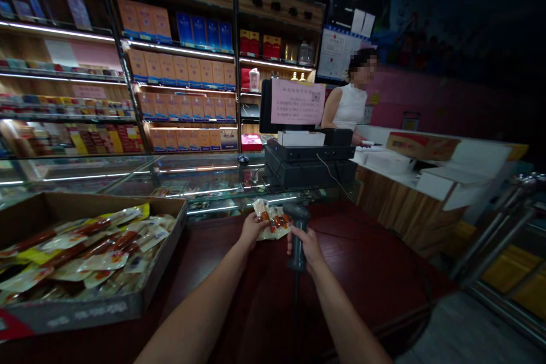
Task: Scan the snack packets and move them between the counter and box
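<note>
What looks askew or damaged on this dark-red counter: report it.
Nothing spilled or damaged stands out; only the long, brown-filled plastic packets look untidy, overlapping at mixed angles inside the grey-sided cardboard box.

The left hand holds clear-wrapped snacks over the dark-red counter, while the right hand grips a handheld scanner just beside them. An open carton of packets stands at left; a person in white stands beyond a pink sign.
</note>
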The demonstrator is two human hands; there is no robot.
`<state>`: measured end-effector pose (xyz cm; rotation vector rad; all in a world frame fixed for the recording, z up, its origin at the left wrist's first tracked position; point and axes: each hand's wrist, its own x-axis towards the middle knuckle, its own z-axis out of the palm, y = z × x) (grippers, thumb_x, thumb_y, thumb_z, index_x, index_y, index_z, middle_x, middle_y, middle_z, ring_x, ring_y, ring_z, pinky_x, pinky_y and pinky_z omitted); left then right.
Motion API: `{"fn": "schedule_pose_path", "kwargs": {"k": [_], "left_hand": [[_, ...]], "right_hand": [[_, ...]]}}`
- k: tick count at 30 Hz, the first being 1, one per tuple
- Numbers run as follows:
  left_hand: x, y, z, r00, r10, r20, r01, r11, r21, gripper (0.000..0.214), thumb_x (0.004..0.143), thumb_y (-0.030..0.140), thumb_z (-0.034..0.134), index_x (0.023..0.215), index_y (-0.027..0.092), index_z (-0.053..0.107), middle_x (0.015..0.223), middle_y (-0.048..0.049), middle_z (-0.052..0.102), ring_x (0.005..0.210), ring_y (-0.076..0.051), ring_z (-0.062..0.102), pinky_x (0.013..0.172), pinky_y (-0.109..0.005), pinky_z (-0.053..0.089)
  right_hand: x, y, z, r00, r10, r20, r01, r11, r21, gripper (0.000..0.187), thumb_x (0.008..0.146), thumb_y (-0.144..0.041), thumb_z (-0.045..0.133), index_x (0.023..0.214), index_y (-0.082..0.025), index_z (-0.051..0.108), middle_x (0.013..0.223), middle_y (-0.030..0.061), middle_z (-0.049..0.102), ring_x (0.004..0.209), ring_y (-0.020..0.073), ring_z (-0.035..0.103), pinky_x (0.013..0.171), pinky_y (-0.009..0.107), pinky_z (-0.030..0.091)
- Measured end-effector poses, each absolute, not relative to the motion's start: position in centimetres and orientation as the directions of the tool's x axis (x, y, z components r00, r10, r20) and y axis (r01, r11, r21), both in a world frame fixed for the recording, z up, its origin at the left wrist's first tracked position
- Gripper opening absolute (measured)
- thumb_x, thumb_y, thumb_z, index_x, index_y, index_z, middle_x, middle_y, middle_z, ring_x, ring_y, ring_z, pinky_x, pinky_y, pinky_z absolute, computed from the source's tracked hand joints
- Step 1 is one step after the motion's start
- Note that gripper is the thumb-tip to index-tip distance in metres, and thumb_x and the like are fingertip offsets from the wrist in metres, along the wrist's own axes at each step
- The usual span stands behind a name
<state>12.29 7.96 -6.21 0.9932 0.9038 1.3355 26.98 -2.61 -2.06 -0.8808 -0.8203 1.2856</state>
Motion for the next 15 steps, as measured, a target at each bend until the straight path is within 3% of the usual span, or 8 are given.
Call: {"fn": "schedule_pose_path", "kwargs": {"k": [4,8,12,15], "left_hand": [[13.9,9.4,-6.5,-0.01,0.998,0.057,0.103,-0.055,0.993,0.03,0.058,0.011,0.073,0.084,0.014,0.058,0.081,-0.0059,0.07,0.076,-0.019,0.066,0.068,-0.028,0.051],[14.1,9.4,-6.5,-0.041,0.985,0.17,0.565,-0.118,0.817,0.022,0.064,0.014,0.069,0.084,0.013,0.06,0.085,-0.0088,0.068,0.085,-0.019,0.064,0.072,-0.026,0.046],[14.0,8.3,-6.0,0.013,0.956,0.293,0.749,-0.204,0.631,0.016,0.065,0.017,0.069,0.08,0.013,0.063,0.092,-0.0114,0.066,0.092,-0.021,0.061,0.076,-0.027,0.042],[13.4,7.1,-5.5,0.014,0.964,0.267,0.768,-0.182,0.614,0.011,0.071,0.022,0.065,0.076,0.012,0.064,0.086,-0.0114,0.066,0.085,-0.02,0.061,0.073,-0.027,0.042]], "right_hand": [[28.2,-2.9,-1.5,0.129,0.991,0.033,-0.44,0.087,-0.894,0.037,0.059,-0.037,0.075,0.082,-0.014,0.056,0.047,-0.0043,0.057,0.033,0.0112,0.051,0.031,0.022,0.046],[28.5,-3.2,-1.1,0.15,0.988,0.034,-0.431,0.096,-0.897,0.037,0.058,-0.037,0.075,0.08,-0.015,0.055,0.046,-0.0048,0.057,0.032,0.0105,0.05,0.031,0.022,0.045],[28.1,-3.4,-1.3,0.135,0.99,0.029,-0.425,0.084,-0.901,0.036,0.058,-0.037,0.073,0.08,-0.015,0.055,0.046,-0.0046,0.057,0.033,0.0106,0.05,0.031,0.022,0.045],[27.1,-3.2,-1.7,0.109,0.994,0.027,-0.409,0.07,-0.91,0.034,0.06,-0.037,0.072,0.08,-0.015,0.055,0.047,-0.0039,0.057,0.033,0.0109,0.051,0.033,0.023,0.046]]}}
